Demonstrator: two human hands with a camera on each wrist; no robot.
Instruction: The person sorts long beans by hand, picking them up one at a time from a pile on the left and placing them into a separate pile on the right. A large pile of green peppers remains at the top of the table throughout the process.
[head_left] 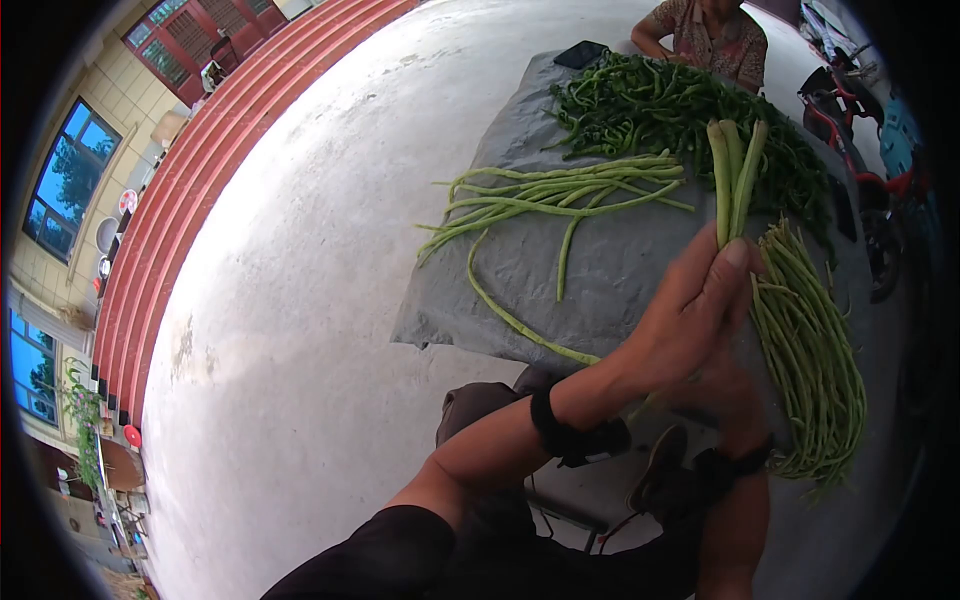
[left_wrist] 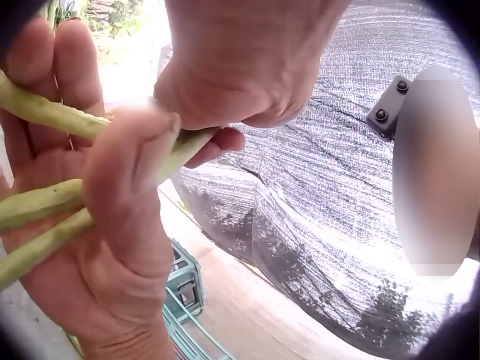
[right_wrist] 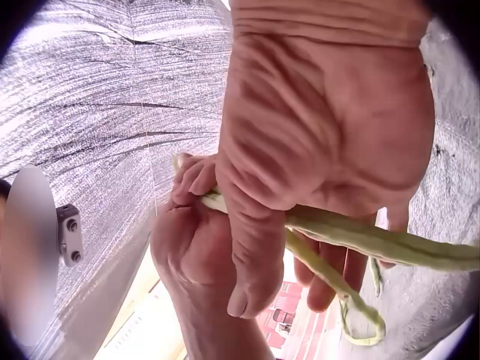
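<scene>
My left hand [head_left: 690,310] holds up a few thick green long beans [head_left: 737,180] above the sheet-covered table. In the left wrist view, its thumb [left_wrist: 131,157] presses the bean pieces [left_wrist: 41,206] across the palm. Close beneath, my right hand [head_left: 728,392] is blurred and partly hidden by the left in the head view. In the right wrist view, the right hand [right_wrist: 315,135] grips a long bean [right_wrist: 390,244] between thumb and fingers, right beside the left hand [right_wrist: 202,247]. A thinner bean end [right_wrist: 364,322] curls below it.
Loose long beans [head_left: 560,195] lie across the grey sheet [head_left: 620,260]. A bundle of thin long beans [head_left: 815,370] hangs over the right side. Green peppers [head_left: 640,100] are heaped at the back, near a dark phone [head_left: 580,54]. A person [head_left: 715,45] sits across the table.
</scene>
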